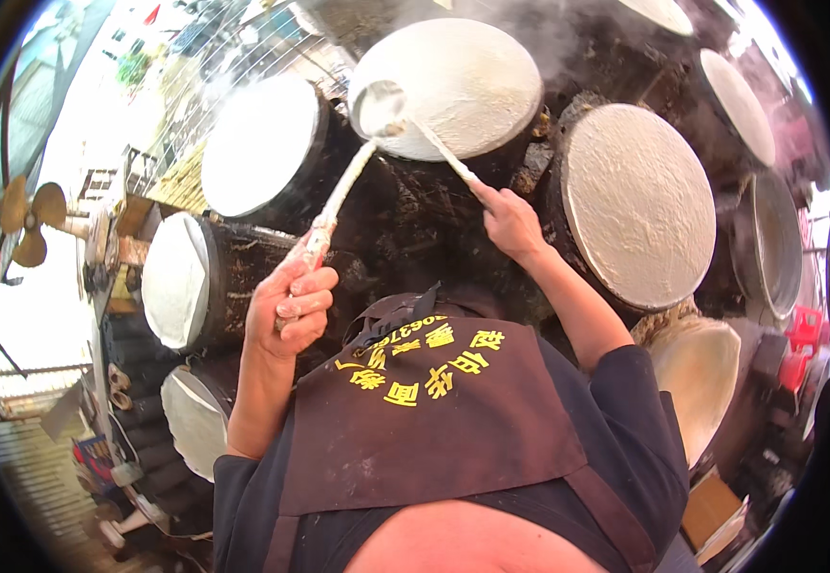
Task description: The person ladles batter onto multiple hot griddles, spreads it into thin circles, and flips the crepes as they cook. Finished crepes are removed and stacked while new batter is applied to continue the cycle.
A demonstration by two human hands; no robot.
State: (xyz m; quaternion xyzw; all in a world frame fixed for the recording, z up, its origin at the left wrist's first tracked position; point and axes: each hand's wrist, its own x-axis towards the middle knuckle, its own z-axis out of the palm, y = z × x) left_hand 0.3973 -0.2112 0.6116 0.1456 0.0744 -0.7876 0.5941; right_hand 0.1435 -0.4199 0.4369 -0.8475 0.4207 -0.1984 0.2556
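My left hand (pixel 293 294) is wrapped round the white-coated handle of a ladle (pixel 346 183), raised up and away from me. The ladle's round bowl is over the near left edge of the far middle round white-topped vessel (pixel 472 72). With my right hand (pixel 514 223) I grip a thin stick-like tool (pixel 446 153), also coated in white. Its far end slants in close to the ladle's bowl; whether the two touch I cannot tell. White, wet-looking smears show on my left fingers.
More dark drum-like vessels with round white tops ring me, among them one at left (pixel 262 143), a lower left one (pixel 176 282) and a large right one (pixel 639 205). Steam rises at the back. A bladed fan (pixel 33 224) is at far left, a red plastic item (pixel 802 336) at right.
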